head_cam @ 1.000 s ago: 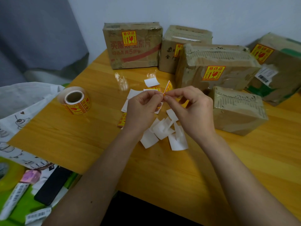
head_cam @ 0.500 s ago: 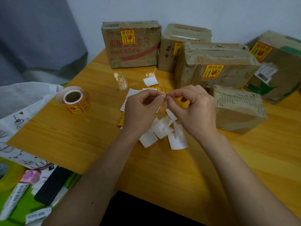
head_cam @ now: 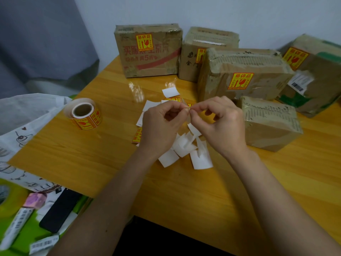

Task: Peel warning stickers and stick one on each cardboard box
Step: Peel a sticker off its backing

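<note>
Four cardboard boxes already wear a red-and-yellow warning sticker; the small box [head_cam: 271, 124] nearest the right hand [head_cam: 219, 122] shows none. Left hand [head_cam: 162, 124] and right hand pinch one sticker [head_cam: 188, 108] between fingertips above the counter [head_cam: 92, 154], apparently working it off its backing. Discarded white backing papers [head_cam: 186, 148] litter the counter beneath, and the sticker roll [head_cam: 84, 113] lies well left.

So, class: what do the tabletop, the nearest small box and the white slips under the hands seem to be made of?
Tabletop: wood or wood-look laminate, glossy; grain lines and glare patches.
Small box: brown cardboard, wrapped in shiny tape, likely plastic.
White slips: thin paper, probably sticker backing; curled edges.
</note>
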